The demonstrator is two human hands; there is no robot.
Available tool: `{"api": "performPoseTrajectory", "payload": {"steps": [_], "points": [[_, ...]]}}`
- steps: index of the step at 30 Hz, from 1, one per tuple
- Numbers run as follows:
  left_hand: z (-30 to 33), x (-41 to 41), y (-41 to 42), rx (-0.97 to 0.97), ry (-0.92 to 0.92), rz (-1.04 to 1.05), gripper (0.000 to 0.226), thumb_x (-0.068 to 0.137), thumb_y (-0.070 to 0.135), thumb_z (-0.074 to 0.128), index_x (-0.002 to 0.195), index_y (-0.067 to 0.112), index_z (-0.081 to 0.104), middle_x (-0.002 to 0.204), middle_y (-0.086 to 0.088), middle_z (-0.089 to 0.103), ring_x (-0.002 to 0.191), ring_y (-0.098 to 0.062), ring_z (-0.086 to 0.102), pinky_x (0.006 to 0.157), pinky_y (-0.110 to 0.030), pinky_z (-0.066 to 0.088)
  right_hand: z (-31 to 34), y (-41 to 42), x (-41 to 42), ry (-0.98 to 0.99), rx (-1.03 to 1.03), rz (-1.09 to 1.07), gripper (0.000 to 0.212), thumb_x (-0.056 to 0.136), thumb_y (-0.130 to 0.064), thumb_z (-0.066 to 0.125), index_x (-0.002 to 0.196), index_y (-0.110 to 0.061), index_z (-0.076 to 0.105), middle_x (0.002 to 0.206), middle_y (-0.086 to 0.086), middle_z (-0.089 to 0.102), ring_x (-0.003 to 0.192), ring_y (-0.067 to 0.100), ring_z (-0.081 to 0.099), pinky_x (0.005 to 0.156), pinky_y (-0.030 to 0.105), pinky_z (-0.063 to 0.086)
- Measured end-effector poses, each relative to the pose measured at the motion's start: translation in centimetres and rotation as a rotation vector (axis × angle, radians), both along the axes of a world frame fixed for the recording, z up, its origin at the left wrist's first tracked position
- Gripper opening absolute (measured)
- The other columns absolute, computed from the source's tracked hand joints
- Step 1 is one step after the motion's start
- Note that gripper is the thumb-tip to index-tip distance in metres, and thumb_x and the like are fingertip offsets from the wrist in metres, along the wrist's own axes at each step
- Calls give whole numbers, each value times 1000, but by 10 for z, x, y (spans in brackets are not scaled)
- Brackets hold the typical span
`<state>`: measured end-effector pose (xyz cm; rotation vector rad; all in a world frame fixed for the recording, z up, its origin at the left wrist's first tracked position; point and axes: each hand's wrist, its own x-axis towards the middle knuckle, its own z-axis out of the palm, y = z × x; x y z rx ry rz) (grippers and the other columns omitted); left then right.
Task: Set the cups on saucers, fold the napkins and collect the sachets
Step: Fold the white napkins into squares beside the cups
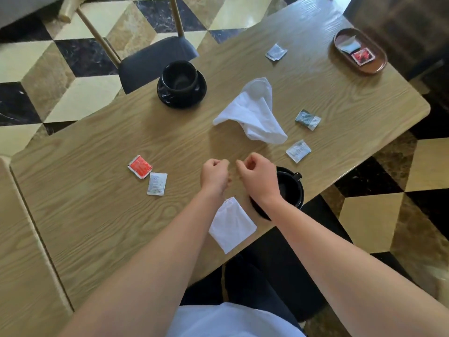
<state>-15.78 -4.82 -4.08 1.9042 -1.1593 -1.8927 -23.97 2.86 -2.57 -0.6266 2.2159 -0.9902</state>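
While both my hands hover side by side over the middle of the wooden worktop (97,227), the left hand (213,175) and the right hand (257,175) have their fingers curled inward and hold nothing that I can see, their fingertips nearly meeting.

Two black cups are in sight. The far cup (179,77) sits on a black saucer (170,99) near the worktop's far edge. The near cup (290,190) stands at the near edge, partly hidden under my right wrist; whether a saucer lies beneath it I cannot tell.

Two white napkins lie out. The folded napkin (232,227) rests flat between my forearms, just beside the near cup. The crumpled napkin (252,113) is heaped loosely beyond my hands.

Five sachets lie loose on the worktop: a red sachet (140,166) touching a white sachet (157,184) to my left, a pale sachet (298,151) and a dark green sachet (308,119) to the right of the crumpled napkin, and a grey sachet (276,52) farther back. A brown oval tray (374,68) at the far right corner holds a red-and-black sachet (363,56) and a light one (348,46).
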Motion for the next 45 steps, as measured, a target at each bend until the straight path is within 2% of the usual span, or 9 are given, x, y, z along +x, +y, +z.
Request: {"api": "performPoseTrajectory", "payload": {"steps": [2, 7, 13, 20, 25, 29, 37, 40, 45], "points": [[3, -22, -21, 77, 17, -30, 3, 94, 13, 53, 92, 12, 53, 72, -6, 56, 51, -17, 53, 42, -24, 36, -1, -27, -40, 173, 35, -109, 9, 85, -23, 63, 87, -16, 58, 90, -1, 62, 85, 17, 57, 72, 30, 44], [2, -53, -51, 118, 22, -166, 12, 97, 14, 59, 109, 13, 57, 84, -6, 59, 65, -19, 58, 52, -28, 48, -27, -53, -107, 188, 446, -122, 75, 85, -23, 72, 148, -11, 33, 145, 13, 43, 135, 34, 39, 104, 48, 42], [0, -73, -70, 89, 41, -301, 37, 95, 30, 66, 127, 16, 55, 112, -5, 62, 95, -25, 65, 82, -39, 59, -37, -62, -123, 17, 285, -73, 17, 90, -20, 59, 86, -6, 66, 72, 4, 58, 75, 27, 56, 54, 32, 36], [45, -49, -92, 286, 270, 38, 51, 90, 61, 61, 119, 19, 61, 102, -4, 59, 80, -18, 57, 73, -31, 52, 45, -75, -101, -313, -207, 106, 17, 94, -7, 52, 97, -8, 68, 83, 0, 64, 79, 14, 58, 72, 31, 45], [88, -1, -83, 205, 493, 229, 27, 95, 36, 61, 109, 13, 67, 101, -10, 66, 89, -29, 63, 91, -41, 56, 119, -84, -71, -740, -365, 108, 29, 93, -9, 53, 69, -20, 66, 70, 0, 61, 62, 17, 58, 53, 28, 47], [130, 68, -73, -62, 610, 378, 20, 84, 7, 61, 94, 23, 59, 69, 3, 63, 65, -16, 55, 58, -25, 53, 160, -93, -32, -847, -328, 31, 15, 96, -6, 55, 93, -5, 69, 88, 14, 66, 80, 28, 66, 68, 42, 58], [194, 202, -44, -314, 685, 256, 54, 76, 7, 77, 123, 20, 55, 80, -4, 71, 77, -22, 68, 69, -35, 54, 190, -83, 63, -988, -212, 143, 34, 96, -11, 58, 129, -2, 59, 103, 17, 70, 80, 25, 73, 64, 33, 60], [215, 234, -43, -370, 565, 276, 36, 78, 8, 79, 111, 18, 68, 79, -6, 68, 67, -20, 63, 56, -30, 50, 199, -83, 100, -837, -103, 265, 41, 91, -30, 70, 124, -6, 61, 100, 14, 71, 74, 25, 76, 62, 34, 60], [234, 284, -35, -412, 536, 371, 13, 96, 4, 62, 105, 7, 70, 73, -5, 71, 61, -15, 71, 58, -26, 58, 212, -77, 182, 115, -148, 514, 83, 77, -67, 68, 140, -22, 38, 98, -5, 57, 83, 13, 59, 57, 24, 43]]}}
